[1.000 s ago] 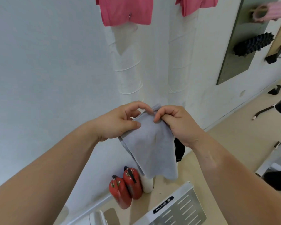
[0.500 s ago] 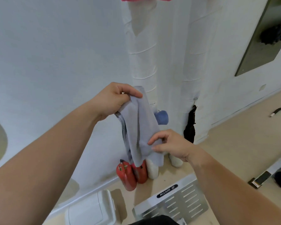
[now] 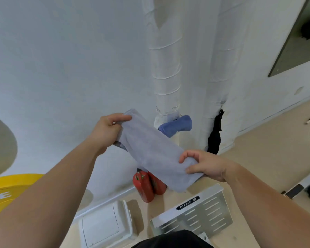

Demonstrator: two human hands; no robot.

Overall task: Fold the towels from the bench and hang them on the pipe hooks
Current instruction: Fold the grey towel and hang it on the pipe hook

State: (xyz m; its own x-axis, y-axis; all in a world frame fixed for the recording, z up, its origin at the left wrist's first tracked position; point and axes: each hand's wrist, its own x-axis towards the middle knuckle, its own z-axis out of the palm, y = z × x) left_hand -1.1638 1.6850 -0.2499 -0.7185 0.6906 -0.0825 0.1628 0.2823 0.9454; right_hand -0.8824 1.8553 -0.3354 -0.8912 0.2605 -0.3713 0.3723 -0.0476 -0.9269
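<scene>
L hand [image 3: 107, 130] raised, forearm extended fwd, thumb + fingers pinching upper end of grey towel [image 3: 154, 153]. R hand [image 3: 204, 165] lower, fingers curled round its lower end. Towel stretched diagonally betw. both, mid-air, in front of wrapped pipe [image 3: 166, 68]; blue towel [image 3: 177, 124] behind.

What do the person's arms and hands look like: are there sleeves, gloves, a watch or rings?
Both arms are bare. The left forearm and the right forearm show no sleeve up to the picture's edge. The left hand and the right hand wear no gloves. No watch, bracelet or ring shows on them.
</scene>
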